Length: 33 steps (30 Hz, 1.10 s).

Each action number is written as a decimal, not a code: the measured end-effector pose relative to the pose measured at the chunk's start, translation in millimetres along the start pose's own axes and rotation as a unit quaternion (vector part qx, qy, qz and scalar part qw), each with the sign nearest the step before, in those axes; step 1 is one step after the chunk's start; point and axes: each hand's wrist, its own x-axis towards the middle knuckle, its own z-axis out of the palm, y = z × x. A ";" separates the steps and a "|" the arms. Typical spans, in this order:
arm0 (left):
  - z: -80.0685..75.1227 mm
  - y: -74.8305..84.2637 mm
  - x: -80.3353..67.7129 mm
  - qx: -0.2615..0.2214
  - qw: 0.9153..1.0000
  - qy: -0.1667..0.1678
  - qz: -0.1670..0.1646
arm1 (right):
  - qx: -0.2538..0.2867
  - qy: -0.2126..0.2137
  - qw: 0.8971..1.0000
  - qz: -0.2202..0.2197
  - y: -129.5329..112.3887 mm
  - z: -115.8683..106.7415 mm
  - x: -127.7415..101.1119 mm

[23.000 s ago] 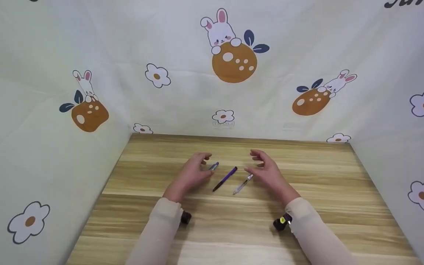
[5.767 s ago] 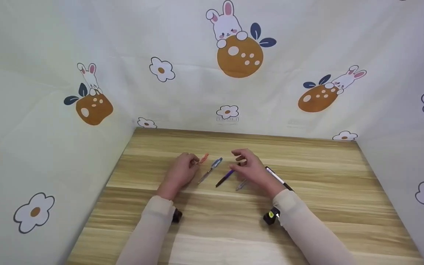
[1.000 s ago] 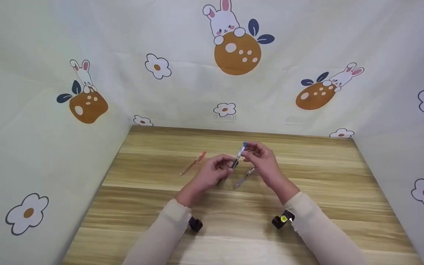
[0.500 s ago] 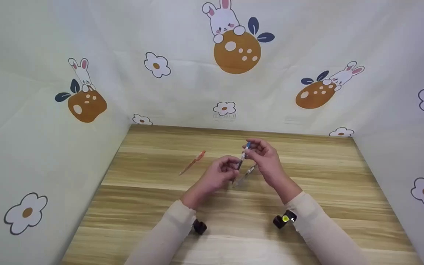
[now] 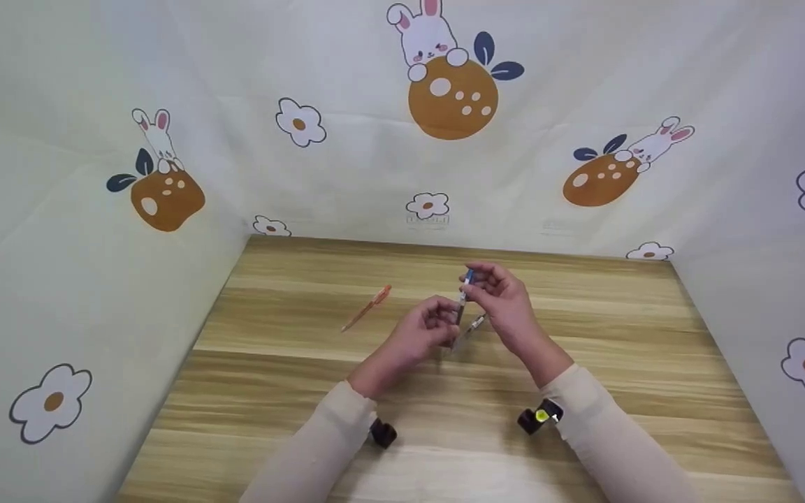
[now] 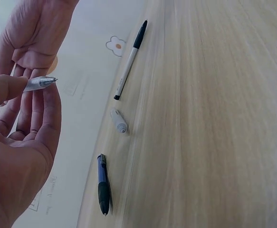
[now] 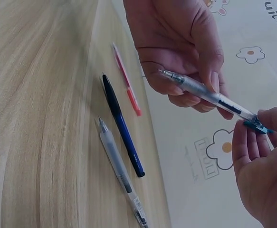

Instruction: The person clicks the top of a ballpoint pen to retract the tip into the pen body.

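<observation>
Both hands hold one clear-barrelled pen with a blue clip [image 7: 214,97] above the table. My left hand [image 5: 422,328] pinches its barrel towards the tip between thumb and fingers; in the left wrist view the tip pokes out past the thumb. My right hand [image 5: 504,297] pinches the blue clip end, which points up and away. Below the hands lie a clear pen [image 7: 115,156] and a blue-purple pen with a black grip [image 7: 121,128]. An orange pen [image 5: 367,307] lies left of my left hand.
A white marker-like pen with a black end [image 6: 131,59] lies on the table, hidden behind my right hand in the head view. The wood-grain table [image 5: 270,412] meets a printed cloth [image 5: 346,188] at its back and sides.
The orange pen has been let go, and the blue-clipped pen has been lifted from the table into both hands. Over the last second, both hands shift slightly right and the pen turns steeper.
</observation>
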 end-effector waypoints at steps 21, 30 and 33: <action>7.3 -3.4 0.6 -0.010 1.000 -0.004 0.015 | -0.018 -0.007 1.000 -0.011 -1.8 1.9 -2.2; 10.1 -1.6 0.5 -0.006 1.000 0.000 0.014 | -0.020 -0.004 1.000 -0.016 -1.0 0.8 -1.9; 11.0 -1.4 0.9 -0.004 1.000 0.001 0.016 | -0.031 -0.003 0.999 -0.018 -0.8 0.1 -2.1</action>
